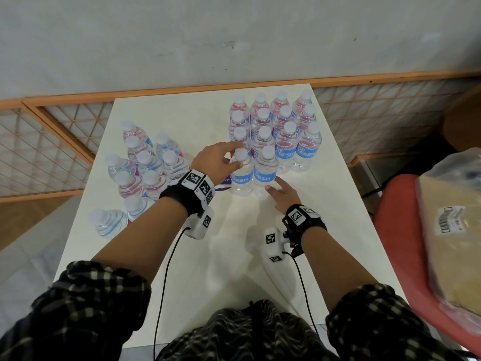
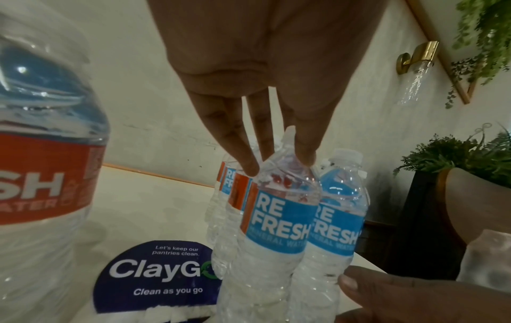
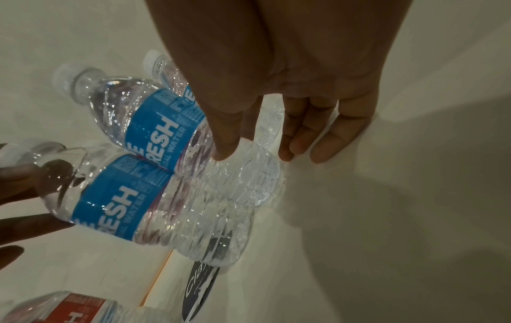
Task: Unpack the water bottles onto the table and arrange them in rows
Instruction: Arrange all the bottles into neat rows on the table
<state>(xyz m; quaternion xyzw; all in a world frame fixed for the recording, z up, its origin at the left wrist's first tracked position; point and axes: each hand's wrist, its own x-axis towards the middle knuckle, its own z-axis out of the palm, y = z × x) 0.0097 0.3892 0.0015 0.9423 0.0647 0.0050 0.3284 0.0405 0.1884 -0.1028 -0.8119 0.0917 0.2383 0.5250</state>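
Note:
On the white table [image 1: 182, 256], the right group of water bottles [image 1: 283, 121] with blue labels stands in rows. Two more stand side by side in front of it. My left hand [image 1: 234, 156] pinches the neck of the front left bottle [image 1: 241, 175]; in the left wrist view its fingertips [image 2: 249, 168] press on the shoulder of this bottle [image 2: 276, 218]. My right hand [image 1: 276, 186] lies low on the table, fingers straight, touching the base of the front right bottle [image 1: 265, 173]. The thumb [image 3: 224, 150] rests against that bottle [image 3: 165, 122].
A loose cluster of several bottles [image 1: 145, 165] stands on the left half of the table. A round dark ClayGo sticker [image 2: 155, 277] lies between the groups. A red chair [image 1: 398, 230] at the right carries a plastic-wrapped carton [image 1: 455, 230]. The wall runs behind the table.

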